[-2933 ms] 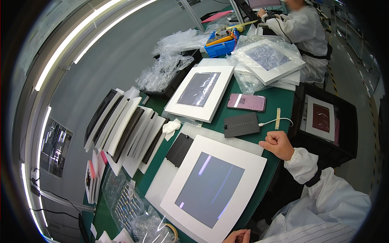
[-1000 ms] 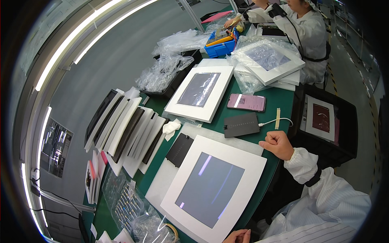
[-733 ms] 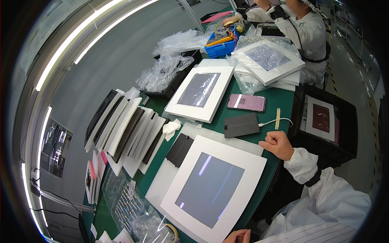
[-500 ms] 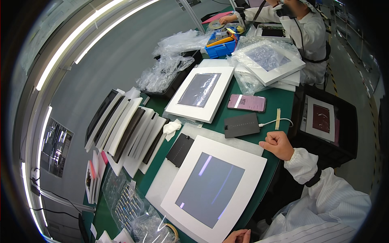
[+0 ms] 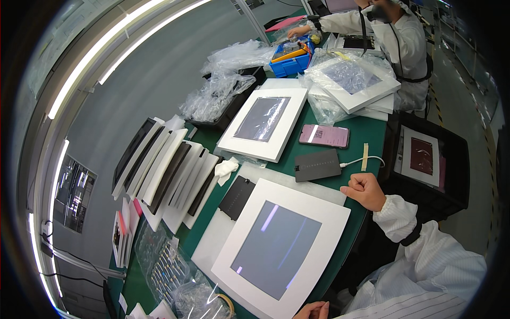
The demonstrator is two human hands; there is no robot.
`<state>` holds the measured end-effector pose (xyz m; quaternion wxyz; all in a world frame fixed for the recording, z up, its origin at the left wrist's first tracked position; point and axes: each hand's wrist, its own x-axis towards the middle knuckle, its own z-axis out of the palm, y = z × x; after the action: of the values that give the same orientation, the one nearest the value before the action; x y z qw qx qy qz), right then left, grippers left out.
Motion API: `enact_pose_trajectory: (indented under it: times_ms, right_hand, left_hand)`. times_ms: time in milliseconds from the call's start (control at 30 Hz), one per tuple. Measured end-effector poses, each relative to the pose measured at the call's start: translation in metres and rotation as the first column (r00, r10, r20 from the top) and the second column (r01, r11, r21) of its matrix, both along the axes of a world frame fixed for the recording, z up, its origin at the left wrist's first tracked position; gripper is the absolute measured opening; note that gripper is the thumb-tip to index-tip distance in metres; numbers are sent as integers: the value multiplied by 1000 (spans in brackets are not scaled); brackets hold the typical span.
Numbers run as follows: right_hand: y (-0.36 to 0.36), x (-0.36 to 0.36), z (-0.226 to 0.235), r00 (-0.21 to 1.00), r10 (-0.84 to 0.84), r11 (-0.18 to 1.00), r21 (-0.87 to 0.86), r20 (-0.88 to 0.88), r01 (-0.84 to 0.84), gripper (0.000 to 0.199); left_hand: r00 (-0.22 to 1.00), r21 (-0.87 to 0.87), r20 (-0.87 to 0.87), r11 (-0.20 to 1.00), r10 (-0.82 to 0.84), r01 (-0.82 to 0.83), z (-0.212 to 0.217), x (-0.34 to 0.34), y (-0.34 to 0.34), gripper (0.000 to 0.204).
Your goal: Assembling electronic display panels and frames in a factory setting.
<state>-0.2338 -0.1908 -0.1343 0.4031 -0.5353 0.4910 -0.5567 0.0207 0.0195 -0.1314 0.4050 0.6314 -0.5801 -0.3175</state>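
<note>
A white-framed display panel (image 5: 313, 207) with a grey screen lies face up in front of me, on a pale foam sheet (image 5: 210, 242). My right hand (image 5: 366, 191) is closed in a fist by the panel's far right corner, at the table edge, with nothing seen in it. My left hand (image 5: 312, 310) shows only partly at the lower edge, fingers curled together beside the panel's near right corner. Beyond the panel lies a dark grey flat box (image 5: 317, 164) with a white cable (image 5: 366, 158). Another dark box (image 5: 237, 198) rests along the panel's left side.
Panels stand in a row (image 5: 164, 165) on the left. A bagged cable bundle (image 5: 167, 274) lies nearer. Farther back are a framed panel (image 5: 289, 119), a pink phone (image 5: 324, 136), wrapped panels (image 5: 366, 98) and a blue bin (image 5: 289, 68). A co-worker's hand (image 5: 299, 31) is near the bin.
My hands and the panel stay in place. At the far end, the co-worker's hand has moved slightly nearer the blue bin; the round roll beneath it is no longer seen there.
</note>
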Motion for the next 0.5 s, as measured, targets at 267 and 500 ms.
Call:
enact_pose_trajectory:
  times_ms: [267,500]
  right_hand:
    - [0,-1,-1,1000,-5,1000,-3,-6,5,46]
    - [0,2,6,1000,4,1000,-24,1,-4,46]
  left_hand:
    - [1000,16,10,1000,10,-10,-2,0,0,7]
    - [842,195,-513,978,169,-78,-232,124,54,7]
